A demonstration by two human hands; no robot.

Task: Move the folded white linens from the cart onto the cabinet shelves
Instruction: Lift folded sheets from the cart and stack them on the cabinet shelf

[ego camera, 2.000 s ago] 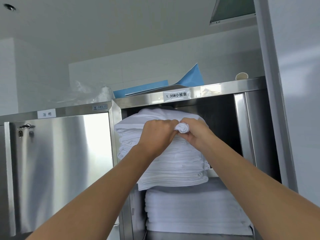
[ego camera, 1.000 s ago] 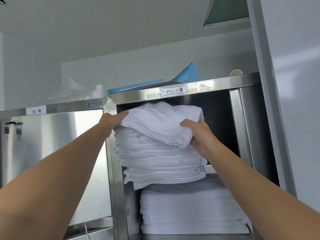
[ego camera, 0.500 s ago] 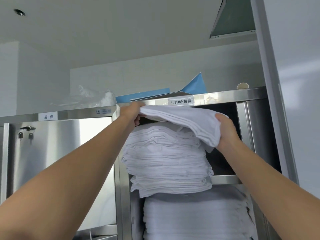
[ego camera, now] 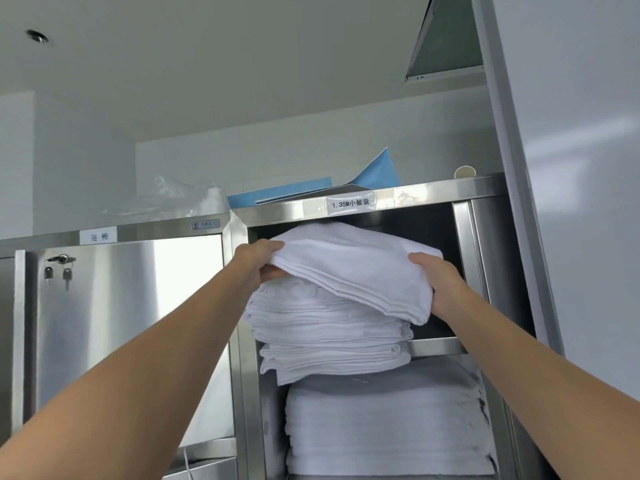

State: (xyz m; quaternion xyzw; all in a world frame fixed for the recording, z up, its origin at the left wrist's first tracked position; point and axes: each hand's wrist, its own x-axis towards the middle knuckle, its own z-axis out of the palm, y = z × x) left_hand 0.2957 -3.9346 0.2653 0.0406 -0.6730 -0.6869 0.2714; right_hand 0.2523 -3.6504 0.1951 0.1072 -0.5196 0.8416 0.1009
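Stainless door: the closed cabinet door (ego camera: 131, 327) fills the left of the view, with keys (ego camera: 59, 268) hanging at its upper left corner and a small label (ego camera: 98, 236) on the frame above it.
Left hand: the left hand (ego camera: 258, 259) grips the left edge of the folded linen (ego camera: 349, 268), fingers curled under the cloth and thumb over it.
Folded linen: it sits at the top of the open upper shelf, just under the cabinet's top rail (ego camera: 415, 195), touching the stack (ego camera: 329, 327) beneath and tilted down toward the right front corner.
What changed: half a second ago the piece was held higher, level with the top rail; now it has come down onto the stack and gone further into the opening.
Stack: it is tall and overhangs the front edge of the upper shelf (ego camera: 436, 346); a second pile (ego camera: 384, 420) fills the shelf below.
Right hand: the right hand (ego camera: 438, 285) holds the linen's right edge, fingers wrapped under the drooping corner.
Meaning for the task: this piece looks nearly placed; in my judgement it needs a push back and a levelling before release, since little room is left above.
Cart: not in view.
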